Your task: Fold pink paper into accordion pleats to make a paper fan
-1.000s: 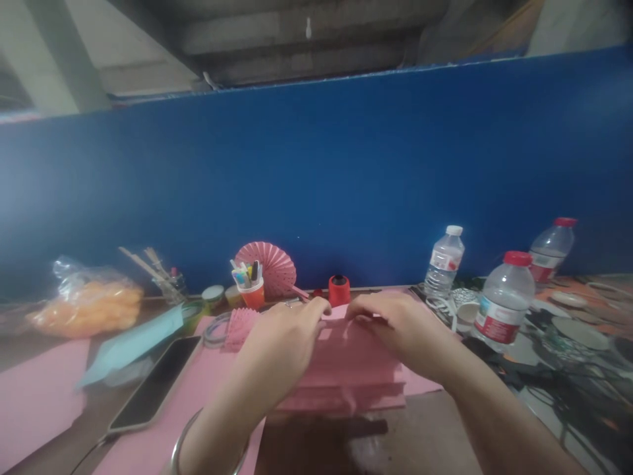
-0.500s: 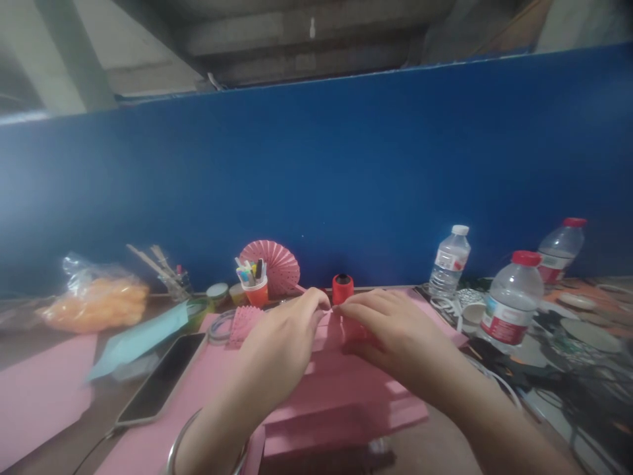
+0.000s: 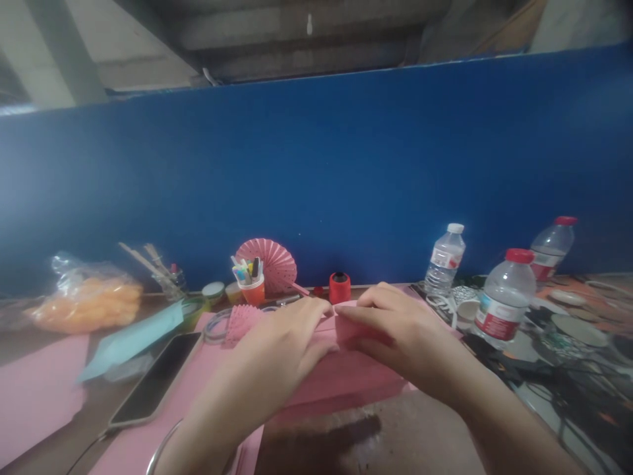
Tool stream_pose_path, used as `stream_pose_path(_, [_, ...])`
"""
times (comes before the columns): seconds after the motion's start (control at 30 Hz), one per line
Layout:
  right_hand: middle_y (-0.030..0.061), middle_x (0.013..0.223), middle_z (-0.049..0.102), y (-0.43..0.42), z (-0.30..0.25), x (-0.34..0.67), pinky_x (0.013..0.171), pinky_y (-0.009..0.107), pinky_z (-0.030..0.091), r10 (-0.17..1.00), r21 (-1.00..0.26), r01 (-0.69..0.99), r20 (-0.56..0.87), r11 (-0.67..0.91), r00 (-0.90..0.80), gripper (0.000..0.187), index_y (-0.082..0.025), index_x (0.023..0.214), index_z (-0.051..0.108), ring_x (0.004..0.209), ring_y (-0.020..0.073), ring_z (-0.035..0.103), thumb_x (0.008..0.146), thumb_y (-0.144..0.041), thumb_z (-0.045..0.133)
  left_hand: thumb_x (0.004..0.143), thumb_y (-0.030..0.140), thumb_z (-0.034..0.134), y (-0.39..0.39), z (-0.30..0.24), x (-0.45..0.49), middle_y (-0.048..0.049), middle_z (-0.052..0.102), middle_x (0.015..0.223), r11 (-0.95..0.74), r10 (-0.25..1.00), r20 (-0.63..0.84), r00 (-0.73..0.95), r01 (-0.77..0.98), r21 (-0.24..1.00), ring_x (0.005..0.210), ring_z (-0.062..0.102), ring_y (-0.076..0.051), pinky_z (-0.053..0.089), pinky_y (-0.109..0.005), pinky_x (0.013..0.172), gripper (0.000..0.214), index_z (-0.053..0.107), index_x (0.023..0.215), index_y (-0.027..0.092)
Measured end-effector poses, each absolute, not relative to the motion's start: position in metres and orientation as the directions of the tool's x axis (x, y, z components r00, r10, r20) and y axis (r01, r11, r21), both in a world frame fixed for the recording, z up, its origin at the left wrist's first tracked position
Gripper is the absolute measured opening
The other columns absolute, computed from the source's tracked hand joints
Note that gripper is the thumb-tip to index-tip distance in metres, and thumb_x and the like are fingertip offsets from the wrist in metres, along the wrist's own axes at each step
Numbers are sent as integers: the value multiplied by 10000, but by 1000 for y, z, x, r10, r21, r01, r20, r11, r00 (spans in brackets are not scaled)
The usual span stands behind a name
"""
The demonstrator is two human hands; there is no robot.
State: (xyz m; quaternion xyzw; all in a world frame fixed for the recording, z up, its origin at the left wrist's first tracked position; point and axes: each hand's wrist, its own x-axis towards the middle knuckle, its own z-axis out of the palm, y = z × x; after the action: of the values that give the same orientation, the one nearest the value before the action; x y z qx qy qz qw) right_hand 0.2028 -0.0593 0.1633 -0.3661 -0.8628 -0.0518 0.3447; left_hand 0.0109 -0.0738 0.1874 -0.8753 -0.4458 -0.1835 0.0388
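Pink paper [image 3: 346,369] lain flat on the table [image 3: 420,435] mid-foreground, its far folded edge pinched by left hand [image 3: 284,340] and right hand [image 3: 395,330], fingertips closed on it, red spool [image 3: 339,288] just behind, phone [image 3: 153,379] at left.

Both hands sit mid-tabletop [image 3: 415,435] on the folded paper [image 3: 346,369], left hand [image 3: 281,343] and right hand [image 3: 395,330] touching at the fingertips. Thread spool [image 3: 339,287] is right behind them, pen cup [image 3: 252,287] and paper fan [image 3: 270,264] back-left. Phone [image 3: 151,379] lies left, plastic bag [image 3: 84,300] far left, water bottles [image 3: 502,297] off to the right.
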Motion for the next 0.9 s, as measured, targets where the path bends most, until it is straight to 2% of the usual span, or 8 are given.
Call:
stream_pose_path(0.13, [31, 733, 594, -62, 168, 203, 619, 273, 414, 588, -177, 666, 663, 725, -464, 259, -230, 985, 639, 697, 151, 518, 876, -226, 405, 877, 325, 338, -76, 188, 11, -47, 574, 1025, -604, 749, 346, 565, 797, 6, 949, 527, -181, 410, -301, 815, 321, 481, 1141, 213])
stream_pose_path(0.33, [10, 780, 651, -67, 172, 206, 658, 260, 419, 675, -440, 547, 644, 712, -361, 213, -244, 944, 639, 732, 146, 558, 860, -219, 446, 865, 399, 365, -78, 181, 6, -59, 560, 1051, -579, 753, 361, 550, 815, -35, 984, 515, -214, 397, -330, 827, 356, 458, 1171, 241])
stream_pose_path(0.43, [-2, 777, 652, -69, 174, 209, 668, 256, 409, 702, -496, 511, 603, 702, -380, 185, -243, 847, 641, 730, 139, 560, 856, -234, 456, 852, 438, 374, -80, 179, 3, -40, 574, 981, -566, 769, 347, 538, 824, -22, 917, 541, -211, 408, -331, 785, 340, 496, 1113, 256])
stream_pose_path(0.57, [7, 802, 633, -72, 179, 212, 726, 287, 380, 666, -392, 559, 587, 731, -461, 130, -242, 881, 629, 787, 159, 543, 812, -299, 535, 854, 414, 380, -81, 182, 2, -34, 580, 886, -565, 777, 345, 526, 825, 14, 828, 552, -184, 414, -286, 715, 290, 554, 983, 221])
stream_pose_path(0.63, [15, 825, 621, -73, 179, 212, 747, 312, 356, 653, -321, 605, 591, 729, -473, 163, -250, 903, 622, 818, 179, 528, 776, -344, 578, 859, 386, 381, -81, 184, 3, -33, 582, 854, -569, 775, 352, 525, 822, 28, 781, 551, -168, 412, -265, 674, 264, 564, 930, 210])
stream_pose_path(0.77, [8, 803, 603, -72, 176, 211, 746, 322, 309, 623, -234, 655, 633, 719, -459, 140, -274, 899, 617, 806, 175, 503, 817, -347, 530, 865, 359, 371, -80, 187, 6, -33, 589, 830, -577, 769, 360, 528, 816, 36, 733, 546, -157, 408, -257, 647, 259, 574, 869, 199])
stream_pose_path(0.9, [-4, 757, 586, -71, 174, 210, 726, 313, 283, 611, -210, 660, 641, 721, -464, 140, -280, 873, 624, 772, 157, 490, 845, -327, 495, 865, 362, 361, -81, 189, 9, -16, 589, 766, -581, 776, 337, 533, 812, 57, 671, 540, -147, 410, -254, 613, 282, 580, 795, 198])
